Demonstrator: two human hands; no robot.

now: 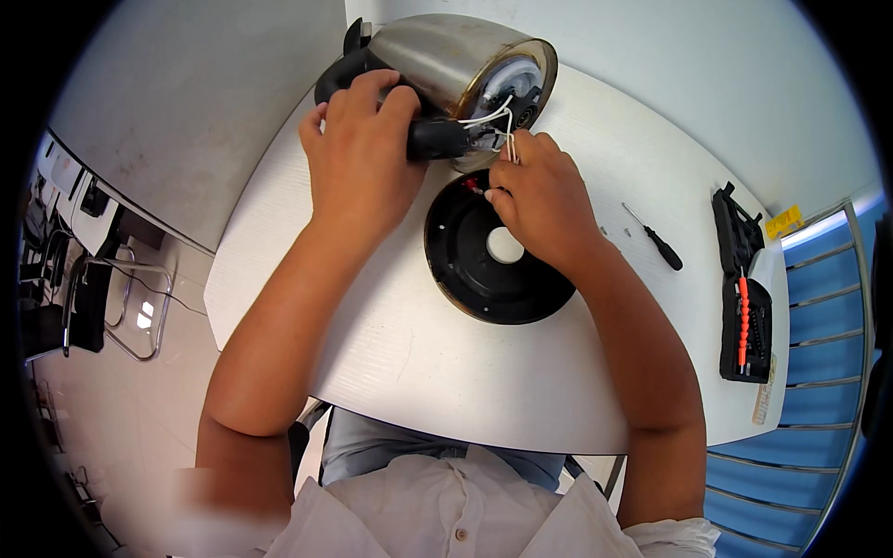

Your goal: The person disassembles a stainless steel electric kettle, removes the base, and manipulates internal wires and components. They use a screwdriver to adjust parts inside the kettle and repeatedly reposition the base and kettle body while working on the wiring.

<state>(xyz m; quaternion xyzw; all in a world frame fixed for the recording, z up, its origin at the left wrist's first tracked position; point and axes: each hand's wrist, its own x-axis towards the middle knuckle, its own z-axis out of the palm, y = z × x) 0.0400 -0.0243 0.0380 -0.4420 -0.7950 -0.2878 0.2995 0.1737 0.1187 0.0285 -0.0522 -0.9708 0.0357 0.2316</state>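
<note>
A steel electric kettle lies on its side at the far edge of the table, its open underside facing right. Inside that underside, white wires and a dark round connector are exposed. My left hand is closed around the kettle's black handle and steadies it. At the open bottom, my right hand pinches the white wires with thumb and fingers; its fingertips are partly hidden. Below it lies a round black base cover with a hole in the middle. A small red piece shows beside my right thumb.
Right of the cover lies a black-handled screwdriver, with small screws near its tip. An open black tool case with an orange flexible shaft sits by the right table edge. A metal railing stands beyond; a chair is at left.
</note>
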